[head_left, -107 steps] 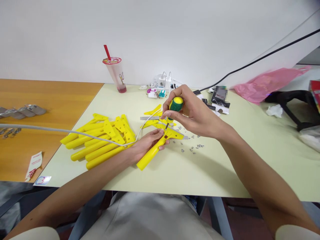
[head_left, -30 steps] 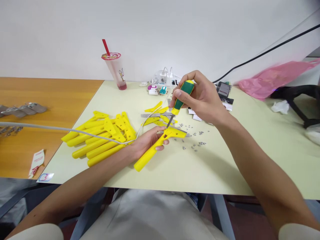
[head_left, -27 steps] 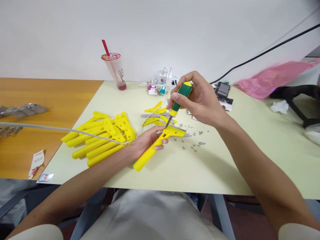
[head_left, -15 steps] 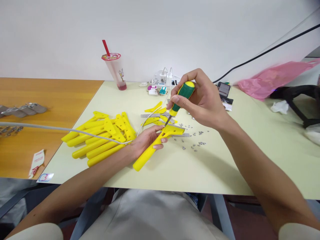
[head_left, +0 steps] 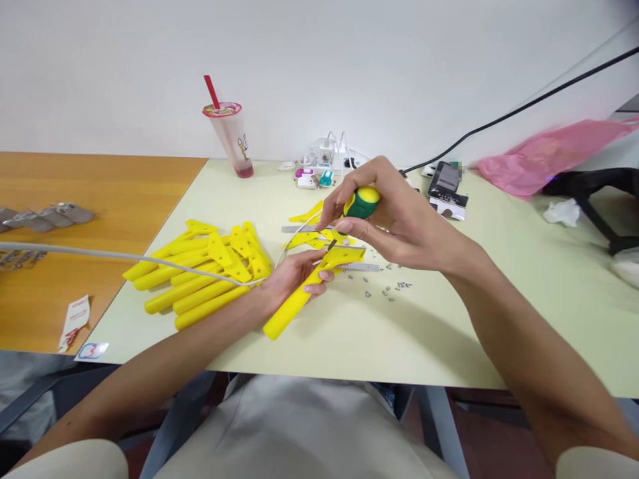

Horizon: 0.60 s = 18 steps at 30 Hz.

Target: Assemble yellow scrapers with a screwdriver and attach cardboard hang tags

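My left hand [head_left: 299,276] is closed around a yellow scraper [head_left: 292,309] near its head, with the handle slanting down toward me. A thin metal blade runs along the scraper's far edge. My right hand [head_left: 394,219] grips a green-and-yellow screwdriver [head_left: 363,202] from above. Its tip is at the scraper's head, close to my left fingers; whether it sits on a screw cannot be made out. Beyond the hands lie loose yellow head pieces [head_left: 307,214] and metal blades [head_left: 362,267]. Small metal screws [head_left: 403,285] are scattered to the right of the scraper.
Several yellow scraper handles [head_left: 200,289] are piled left of my hands, with a white cable [head_left: 124,256] across them. A cup with a straw [head_left: 232,140] and a power strip [head_left: 324,154] stand by the wall. A phone [head_left: 444,178] and a pink bag [head_left: 544,156] lie right.
My right hand has turned and lowered a little, tilting the screwdriver so that its handle end faces me more. The left hand keeps the scraper in nearly the same place.
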Tool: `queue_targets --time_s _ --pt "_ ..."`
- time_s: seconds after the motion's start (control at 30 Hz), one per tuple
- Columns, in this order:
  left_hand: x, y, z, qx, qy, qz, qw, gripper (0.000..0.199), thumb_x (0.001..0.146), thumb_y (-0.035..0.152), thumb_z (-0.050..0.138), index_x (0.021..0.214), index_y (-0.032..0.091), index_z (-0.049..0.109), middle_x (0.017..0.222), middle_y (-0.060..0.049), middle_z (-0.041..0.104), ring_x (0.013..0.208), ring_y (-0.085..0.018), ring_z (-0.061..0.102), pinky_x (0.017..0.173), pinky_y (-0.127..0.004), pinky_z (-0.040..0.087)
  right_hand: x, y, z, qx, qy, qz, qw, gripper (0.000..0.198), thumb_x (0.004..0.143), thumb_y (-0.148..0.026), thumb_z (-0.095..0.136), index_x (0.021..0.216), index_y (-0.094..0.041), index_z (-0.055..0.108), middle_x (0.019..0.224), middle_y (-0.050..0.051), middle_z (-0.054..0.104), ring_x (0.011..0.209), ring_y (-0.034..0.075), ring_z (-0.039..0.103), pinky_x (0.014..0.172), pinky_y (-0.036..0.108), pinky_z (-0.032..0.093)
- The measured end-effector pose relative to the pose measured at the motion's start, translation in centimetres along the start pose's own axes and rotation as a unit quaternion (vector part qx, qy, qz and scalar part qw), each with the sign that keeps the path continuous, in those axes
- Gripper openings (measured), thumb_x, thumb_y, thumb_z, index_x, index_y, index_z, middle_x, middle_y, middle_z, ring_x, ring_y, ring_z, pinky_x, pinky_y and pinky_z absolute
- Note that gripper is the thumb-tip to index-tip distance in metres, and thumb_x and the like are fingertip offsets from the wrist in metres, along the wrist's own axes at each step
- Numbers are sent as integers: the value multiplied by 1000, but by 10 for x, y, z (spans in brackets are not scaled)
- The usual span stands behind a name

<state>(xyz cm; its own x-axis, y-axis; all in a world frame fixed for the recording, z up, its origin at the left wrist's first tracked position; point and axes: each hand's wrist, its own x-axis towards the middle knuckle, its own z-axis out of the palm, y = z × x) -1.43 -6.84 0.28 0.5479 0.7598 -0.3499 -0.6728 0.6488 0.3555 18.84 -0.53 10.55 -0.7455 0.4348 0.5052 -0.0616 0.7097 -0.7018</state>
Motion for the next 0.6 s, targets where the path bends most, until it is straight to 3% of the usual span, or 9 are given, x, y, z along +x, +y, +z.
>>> queue_targets --time_s 0.17,0.33,0.6 --pt "0 -4 -1 34 9 16 999 17 104 17 58 118 11 67 99 -9 69 59 -8 60 35 -15 41 -3 -7 -5 -48 -48 26 997 29 107 -40 64 132 -26 57 123 10 66 111 24 69 84 36 65" --pt "1 -11 -3 145 11 93 985 13 101 24 70 109 14 66 97 -6 67 68 -11 65 40 -16 43 -3 -7 -7 -55 -54 46 996 30 106 -40 63 132 -25 56 125 11 69 110 25 68 83 36 64" --pt "-1 -18 2 233 21 137 963 38 87 39 89 106 17 64 102 -8 69 74 -14 68 46 -20 44 -2 -5 -7 -46 -14 70 996 33 100 -44 73 125 -27 60 119 9 72 107 27 71 81 38 64"
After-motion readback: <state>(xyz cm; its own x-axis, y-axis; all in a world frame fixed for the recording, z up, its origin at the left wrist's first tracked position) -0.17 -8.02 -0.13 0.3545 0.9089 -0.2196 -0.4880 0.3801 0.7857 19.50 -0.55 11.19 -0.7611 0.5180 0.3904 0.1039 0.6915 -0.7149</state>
